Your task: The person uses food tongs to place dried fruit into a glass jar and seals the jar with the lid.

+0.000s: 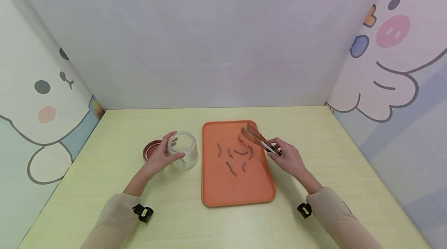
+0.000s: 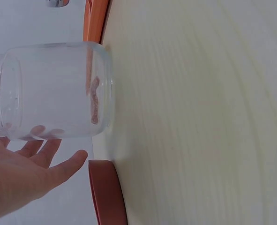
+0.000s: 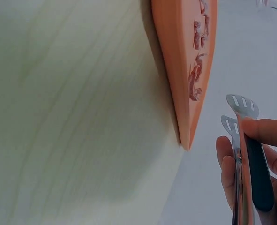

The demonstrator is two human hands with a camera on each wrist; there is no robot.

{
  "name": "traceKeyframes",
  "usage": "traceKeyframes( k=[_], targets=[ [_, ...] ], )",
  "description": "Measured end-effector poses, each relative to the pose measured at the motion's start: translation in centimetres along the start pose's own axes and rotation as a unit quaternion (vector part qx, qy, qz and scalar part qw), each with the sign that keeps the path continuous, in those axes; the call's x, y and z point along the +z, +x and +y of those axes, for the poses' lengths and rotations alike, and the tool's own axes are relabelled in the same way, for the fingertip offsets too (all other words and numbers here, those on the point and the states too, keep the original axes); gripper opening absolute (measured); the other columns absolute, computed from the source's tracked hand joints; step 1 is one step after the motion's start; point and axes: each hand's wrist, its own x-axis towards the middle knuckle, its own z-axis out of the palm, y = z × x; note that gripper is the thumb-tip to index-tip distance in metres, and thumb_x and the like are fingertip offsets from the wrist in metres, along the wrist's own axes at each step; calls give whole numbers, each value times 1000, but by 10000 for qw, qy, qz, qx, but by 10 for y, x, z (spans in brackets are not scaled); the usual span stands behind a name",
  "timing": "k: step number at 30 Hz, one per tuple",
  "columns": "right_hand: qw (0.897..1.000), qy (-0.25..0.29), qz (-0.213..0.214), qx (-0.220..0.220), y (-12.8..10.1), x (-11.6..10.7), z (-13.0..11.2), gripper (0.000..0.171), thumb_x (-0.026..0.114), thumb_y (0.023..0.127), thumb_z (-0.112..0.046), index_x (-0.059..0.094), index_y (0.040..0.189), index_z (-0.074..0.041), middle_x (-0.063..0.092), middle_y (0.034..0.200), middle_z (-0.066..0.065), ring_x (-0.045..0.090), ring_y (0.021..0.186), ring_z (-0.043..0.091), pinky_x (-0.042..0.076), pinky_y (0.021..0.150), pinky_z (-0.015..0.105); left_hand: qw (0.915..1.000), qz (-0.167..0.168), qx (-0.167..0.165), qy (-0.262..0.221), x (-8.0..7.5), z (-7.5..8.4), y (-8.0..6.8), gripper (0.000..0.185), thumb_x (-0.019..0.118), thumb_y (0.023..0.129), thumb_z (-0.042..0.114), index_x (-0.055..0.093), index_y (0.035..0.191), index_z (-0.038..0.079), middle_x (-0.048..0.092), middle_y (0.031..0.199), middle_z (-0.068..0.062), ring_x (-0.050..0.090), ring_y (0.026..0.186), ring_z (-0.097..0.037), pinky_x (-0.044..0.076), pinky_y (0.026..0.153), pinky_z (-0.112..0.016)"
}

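My left hand (image 1: 161, 160) holds a clear glass jar (image 1: 190, 159) that stands without its lid on the table, left of the tray. Inside the jar, one small brownish strip (image 2: 95, 101) lies at the bottom in the left wrist view. With my right hand (image 1: 290, 159) I grip metal tongs (image 3: 246, 136) with dark handle grips; their slotted heads stand apart with nothing between them. The tongs reach over the upper right of an orange tray (image 1: 237, 194). Several thin brownish strips (image 1: 231, 168) lie scattered on it; what they are made of is unclear.
A reddish-brown round lid (image 1: 149, 150) lies on the table behind and left of my left hand. The pale wooden table (image 1: 314, 125) meets a plain wall at the back and cartoon-printed walls at both sides.
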Motion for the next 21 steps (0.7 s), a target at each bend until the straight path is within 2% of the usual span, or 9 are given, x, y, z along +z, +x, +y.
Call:
traceKeyframes(
  k=[6,21],
  targets=[
    [9997,-182,-102,-87,-1,7,5,32,70,75,-9,59,104,-9,55,71,-2,44,50,8,35,43,26,10000,32,60,69,0,-13,4,79,67,79,24,17,139,15,26,136,-20,25,124,-35,28,94,-49],
    [9985,-198,-480,162,1,13,1,30,68,75,-5,59,103,-10,57,73,0,42,46,8,34,39,26,10000,21,-29,92,-1,-14,5,79,68,79,23,17,139,14,26,136,-21,24,124,-36,27,94,-50]
  ],
)
